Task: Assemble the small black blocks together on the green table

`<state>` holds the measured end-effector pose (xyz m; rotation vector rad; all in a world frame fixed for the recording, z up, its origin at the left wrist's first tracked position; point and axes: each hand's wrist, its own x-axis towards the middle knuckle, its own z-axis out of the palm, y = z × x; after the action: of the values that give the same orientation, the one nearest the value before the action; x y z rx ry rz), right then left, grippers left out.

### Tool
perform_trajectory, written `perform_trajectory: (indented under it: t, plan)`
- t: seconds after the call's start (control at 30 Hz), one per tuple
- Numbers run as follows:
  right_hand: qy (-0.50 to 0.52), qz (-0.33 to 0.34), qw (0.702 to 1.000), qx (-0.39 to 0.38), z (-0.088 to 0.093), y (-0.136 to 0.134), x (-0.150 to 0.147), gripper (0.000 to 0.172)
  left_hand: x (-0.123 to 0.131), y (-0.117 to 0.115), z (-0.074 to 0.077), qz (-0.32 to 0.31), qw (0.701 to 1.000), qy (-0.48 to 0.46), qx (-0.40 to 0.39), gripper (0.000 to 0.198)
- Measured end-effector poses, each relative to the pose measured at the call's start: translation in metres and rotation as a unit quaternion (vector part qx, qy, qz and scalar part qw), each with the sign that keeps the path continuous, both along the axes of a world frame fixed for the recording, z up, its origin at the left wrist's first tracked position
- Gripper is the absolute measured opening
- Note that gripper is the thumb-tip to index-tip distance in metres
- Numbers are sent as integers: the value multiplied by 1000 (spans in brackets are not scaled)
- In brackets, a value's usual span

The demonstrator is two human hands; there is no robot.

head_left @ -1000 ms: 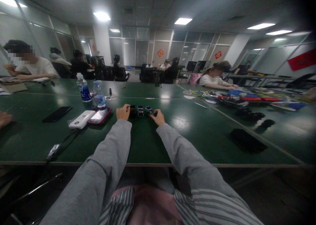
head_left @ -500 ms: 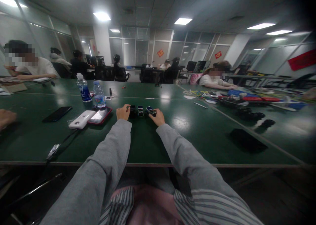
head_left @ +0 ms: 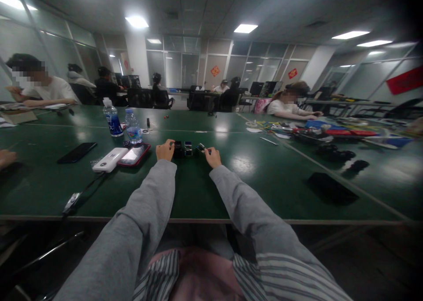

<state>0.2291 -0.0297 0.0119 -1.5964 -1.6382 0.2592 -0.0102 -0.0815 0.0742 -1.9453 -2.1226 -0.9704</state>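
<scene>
My left hand (head_left: 165, 150) is closed against the left side of a small black box (head_left: 178, 148) on the green table, its fingertips at the box's edge. Just right of that box stands a small electronic module (head_left: 188, 148) with a dark, screen-like top, untouched by either hand. My right hand (head_left: 213, 157) pinches a second small electronic module (head_left: 200, 147) between thumb and fingers. This module is tilted, with a pale edge towards me. Its finer details are too small to make out.
A power bank (head_left: 110, 160) with a cable, a red-edged device (head_left: 134, 154), a phone (head_left: 77, 153) and two bottles (head_left: 133, 127) lie or stand left. A black flat object (head_left: 332, 188) and a heap of cables and tools (head_left: 330, 131) are right. Another person's hand (head_left: 6, 158) shows at the left edge.
The module in my right hand has turned and tilted, so its dark screen face shows less. My right fingers have shifted slightly right. My left hand has stayed in place.
</scene>
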Motion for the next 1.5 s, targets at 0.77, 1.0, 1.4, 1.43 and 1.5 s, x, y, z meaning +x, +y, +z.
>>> perform_trajectory:
  t: [0.77,1.0,1.4,1.43,1.5]
  plan:
    - [-3,-56,998,28,3,0,3,31,-4,6,-7,-6,1000,1,14,27]
    - [-33,-54,995,75,7,-9,-1,51,-3,3,-4,-5,1000,-2,6,27]
    - [-90,175,981,-5,20,-39,52,52,-3,-1,0,-3,1000,0,4,28]
    - [-90,186,978,-8,21,-48,66,52,-3,0,-1,-5,1000,1,5,28]
    - [-85,180,980,-8,20,-69,98,49,-4,0,-2,-8,1000,2,7,27]
